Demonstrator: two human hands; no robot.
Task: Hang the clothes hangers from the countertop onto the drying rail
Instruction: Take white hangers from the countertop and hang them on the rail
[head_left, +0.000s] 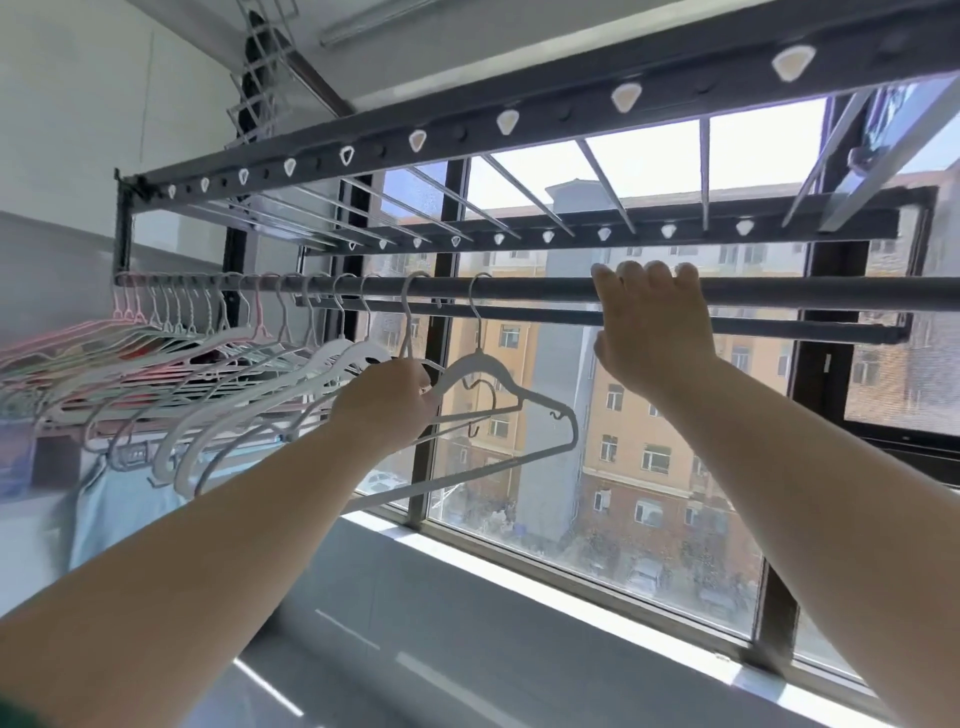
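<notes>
At the far left, a crowded row of hangers (171, 343), pink, pale green and white, is already hooked on the drying rail (519, 288), which runs across the window. They are packed close, shoulders overlapping, so they look prone to tangling if nudged.

Moving right, the left hand (387, 402) is curled around the neck area of the two rightmost white hangers (498, 400), just below where their wire hooks rise to the rail. Both hooks appear to sit over the rail, though whether the hand grips one neck or both cannot be told.

These hangers look thin, light and stiff, with a slim bar underneath and small notches at the shoulders. They should weigh next to nothing, but would likely swing freely on the round rail and slide along it easily. The neck, right under the hook, seems the best place to hold: it gives control of the hook's direction, whereas the shoulder or bottom bar would let it twist.

Further right, the right hand (649, 317) rests on a bare stretch of the rail, fingers draped over the top and thumb below, seemingly steadying it.

The table is not clearly in view, so any hangers left there cannot be seen.
</notes>
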